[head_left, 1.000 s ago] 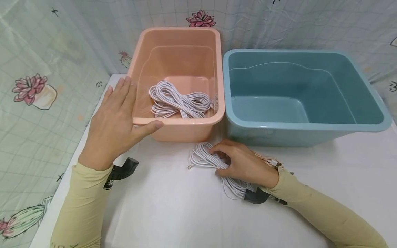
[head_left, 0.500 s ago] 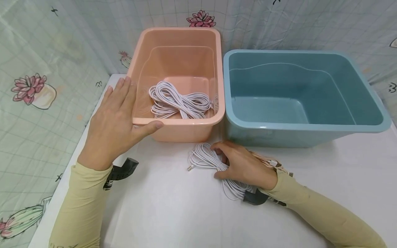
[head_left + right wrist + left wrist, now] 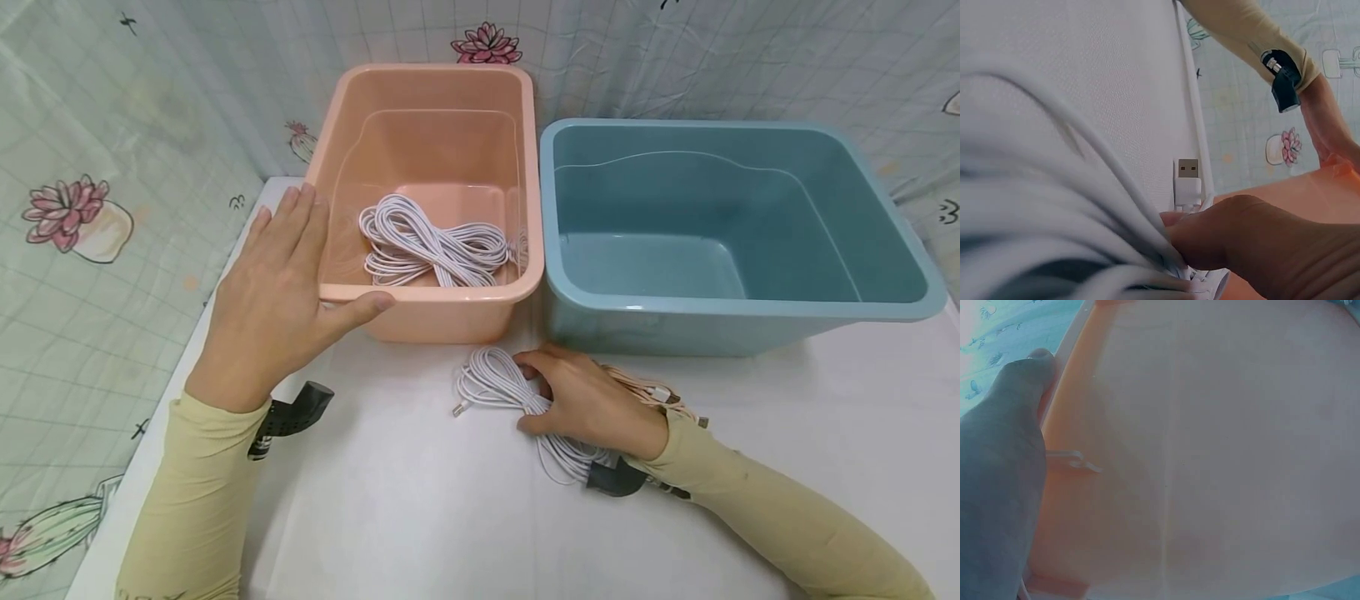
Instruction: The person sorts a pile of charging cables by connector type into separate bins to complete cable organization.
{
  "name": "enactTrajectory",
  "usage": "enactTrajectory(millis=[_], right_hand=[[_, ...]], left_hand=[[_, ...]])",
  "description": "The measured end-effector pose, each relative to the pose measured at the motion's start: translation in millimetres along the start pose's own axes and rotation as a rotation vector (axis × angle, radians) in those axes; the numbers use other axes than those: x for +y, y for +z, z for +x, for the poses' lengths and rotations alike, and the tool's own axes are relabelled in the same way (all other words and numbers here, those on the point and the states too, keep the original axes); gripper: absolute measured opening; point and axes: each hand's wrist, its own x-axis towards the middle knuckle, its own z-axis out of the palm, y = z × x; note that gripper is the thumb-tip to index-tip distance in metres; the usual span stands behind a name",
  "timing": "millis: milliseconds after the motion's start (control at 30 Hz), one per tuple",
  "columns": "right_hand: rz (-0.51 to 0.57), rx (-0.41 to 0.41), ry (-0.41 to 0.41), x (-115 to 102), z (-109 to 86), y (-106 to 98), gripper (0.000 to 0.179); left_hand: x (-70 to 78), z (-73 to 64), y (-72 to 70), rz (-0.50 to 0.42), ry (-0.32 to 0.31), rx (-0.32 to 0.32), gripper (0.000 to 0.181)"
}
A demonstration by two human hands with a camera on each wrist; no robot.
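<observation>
My right hand (image 3: 588,396) grips the middle of a coiled white USB cable (image 3: 498,379) on the table, thumb on the near side and fingers on the far side. The cable's metal USB plug (image 3: 1189,169) sticks out past the thumb in the right wrist view. My left hand (image 3: 273,296) lies with straight fingers along the left rim of the orange bin (image 3: 431,293), its thumb over the front rim. Inside that bin rests a white cable bundle (image 3: 435,246). Behind my right wrist, an orange-beige cable (image 3: 637,385) with a plug lies partly hidden.
A teal bin (image 3: 742,307) stands right beside the orange one, at the back of the white table (image 3: 420,500). A patterned curtain (image 3: 247,75) closes off the back and left sides. Both wrists carry black camera mounts.
My right hand shifts very slightly on the coiled USB cable, its thumb and fingers resettling around it. The left hand stays on the orange bin's rim.
</observation>
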Motion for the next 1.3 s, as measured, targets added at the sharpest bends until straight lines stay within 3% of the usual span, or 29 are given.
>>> enactTrajectory(millis=[367, 733, 1000, 1300], right_hand=[[-0.008, 0.018, -0.05, -2.7, -0.2, 3.8, 0.063], [0.034, 0.115, -0.149, -1.4, -1.0, 9.1, 0.054], [0.039, 0.133, -0.163, -2.6, -0.9, 8.7, 0.053], [0.142, 0.171, -0.201, -2.5, -1.3, 7.4, 0.047]], left_hand=[[-0.7, -0.6, -0.4, -0.003, -0.001, 0.009, 0.109], [-0.3, 0.5, -0.2, -0.011, 0.008, 0.02, 0.11], [-1.0, 0.1, 0.9, -0.015, 0.008, 0.026, 0.109], [-2.0, -0.5, 0.7, -0.017, 0.001, 0.015, 0.109]])
